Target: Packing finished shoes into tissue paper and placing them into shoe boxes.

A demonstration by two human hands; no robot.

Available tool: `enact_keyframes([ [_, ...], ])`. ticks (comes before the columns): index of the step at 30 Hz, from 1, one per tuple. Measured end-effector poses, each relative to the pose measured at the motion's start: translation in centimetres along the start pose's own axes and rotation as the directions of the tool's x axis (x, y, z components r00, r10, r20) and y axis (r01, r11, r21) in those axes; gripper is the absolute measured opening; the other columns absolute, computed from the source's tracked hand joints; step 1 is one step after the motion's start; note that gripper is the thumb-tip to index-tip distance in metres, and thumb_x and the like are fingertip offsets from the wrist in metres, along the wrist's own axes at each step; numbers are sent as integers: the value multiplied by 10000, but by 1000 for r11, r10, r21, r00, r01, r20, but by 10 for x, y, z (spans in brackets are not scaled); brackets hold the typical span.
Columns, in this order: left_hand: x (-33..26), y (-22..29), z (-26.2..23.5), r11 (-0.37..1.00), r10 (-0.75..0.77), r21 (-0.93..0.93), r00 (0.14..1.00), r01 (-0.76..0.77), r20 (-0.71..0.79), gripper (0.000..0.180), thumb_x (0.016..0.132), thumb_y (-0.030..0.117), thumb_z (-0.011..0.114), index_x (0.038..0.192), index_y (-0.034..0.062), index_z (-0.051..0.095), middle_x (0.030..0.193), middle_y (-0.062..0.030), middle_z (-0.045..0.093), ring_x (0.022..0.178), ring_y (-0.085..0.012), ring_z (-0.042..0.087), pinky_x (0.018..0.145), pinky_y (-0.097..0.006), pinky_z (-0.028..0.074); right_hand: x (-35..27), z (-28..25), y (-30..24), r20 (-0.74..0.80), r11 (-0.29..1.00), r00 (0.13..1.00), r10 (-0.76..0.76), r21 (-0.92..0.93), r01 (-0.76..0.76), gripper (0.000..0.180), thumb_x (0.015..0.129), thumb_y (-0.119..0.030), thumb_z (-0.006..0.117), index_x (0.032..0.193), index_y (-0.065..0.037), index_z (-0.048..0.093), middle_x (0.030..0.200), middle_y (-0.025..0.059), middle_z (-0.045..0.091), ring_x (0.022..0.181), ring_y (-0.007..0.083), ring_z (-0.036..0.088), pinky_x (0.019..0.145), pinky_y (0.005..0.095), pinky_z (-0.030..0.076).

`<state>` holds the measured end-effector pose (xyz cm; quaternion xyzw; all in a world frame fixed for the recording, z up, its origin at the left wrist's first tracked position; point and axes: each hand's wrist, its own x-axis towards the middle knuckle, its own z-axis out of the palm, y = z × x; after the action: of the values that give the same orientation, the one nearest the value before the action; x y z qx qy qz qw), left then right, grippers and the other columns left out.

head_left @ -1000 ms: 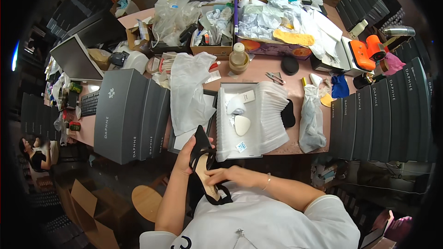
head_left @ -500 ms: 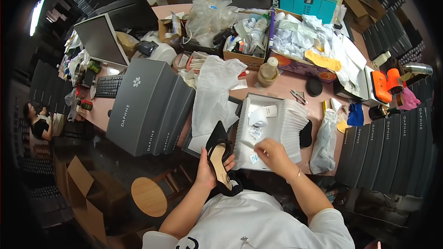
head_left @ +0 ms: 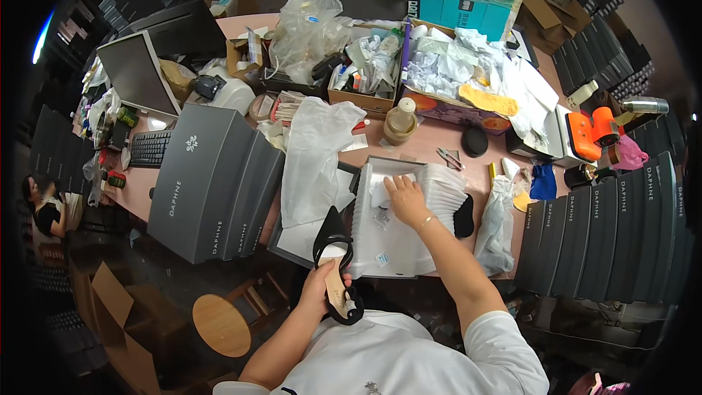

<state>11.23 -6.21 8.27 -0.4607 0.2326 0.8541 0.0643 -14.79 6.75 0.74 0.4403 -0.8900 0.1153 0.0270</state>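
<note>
Grey boxes (head_left: 206, 189) bear lettering (white); teal carton (head_left: 444, 16), print.

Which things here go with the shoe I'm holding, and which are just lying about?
Likely part of the job:
- black shoe, in your left hand
- open box, under your right hand
- pleated white lining

Apparently just lying about:
- monitor
- keyboard
- metal flask
- round wooden stool

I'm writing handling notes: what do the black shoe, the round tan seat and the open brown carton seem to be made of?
Black shoe: matte, barely shiny upper, perhaps suede or fabric; its smooth pale insole could be leather or synthetic.
Round tan seat: likely wood, judging by its warm colour and faint streaks.
Open brown carton: probably cardboard, dull, with stiff, flat flaps.
</note>
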Motion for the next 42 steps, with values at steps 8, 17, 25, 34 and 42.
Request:
enact_keyframes([
  [8, 16, 16, 20, 991, 51, -128, 994, -38, 99, 610, 856, 644, 510, 1111, 92, 557, 893, -65, 604, 775, -191, 606, 712, -327, 513, -25, -74, -73, -37, 700, 999, -2, 714, 28, 200, 785, -80, 624, 981, -49, 598, 890, 129, 580, 873, 340, 579, 720, 384, 491],
  [17, -1, -18, 41, 982, 189, -18, 981, -190, -30, 386, 941, 428, 525, 1104, 78, 519, 838, -43, 556, 649, -146, 553, 595, -282, 490, -29, -40, -134, 298, 834, 954, -21, 531, -148, 949, 712, -137, 701, 1494, -152, 163, 1484, 263, 214, 1389, 412, 202, 1086, 435, 284],
  [25, 7, 9, 21, 992, 127, -22, 992, -128, -27, 498, 924, 503, 516, 1190, 82, 507, 963, -67, 620, 673, -155, 582, 583, -313, 517, -13, 7, -9, 208, 903, 955, 209, 335, -271, 501, 728, -201, 721, 1167, -55, 529, 1029, 205, 591, 871, 383, 602, 760, 456, 500],
  [34, 7, 4, 33, 981, 185, -92, 971, -172, 153, 522, 937, 533, 458, 1067, 34, 542, 859, -67, 597, 730, -179, 606, 675, -312, 509, -46, -83, -123, 32, 757, 997, -72, 653, 34, 410, 712, -230, 785, 1032, -43, 611, 977, 112, 610, 862, 277, 624, 725, 357, 518],
  [42, -15, -11, 33, 982, 72, 158, 977, -105, 201, 487, 950, 521, 440, 1070, 59, 537, 806, -57, 591, 631, -130, 599, 548, -265, 520, -69, -70, -118, -28, 583, 963, 269, 801, -140, 747, 696, -228, 799, 1314, -10, 440, 1030, 185, 619, 928, 271, 615, 842, 328, 491],
])
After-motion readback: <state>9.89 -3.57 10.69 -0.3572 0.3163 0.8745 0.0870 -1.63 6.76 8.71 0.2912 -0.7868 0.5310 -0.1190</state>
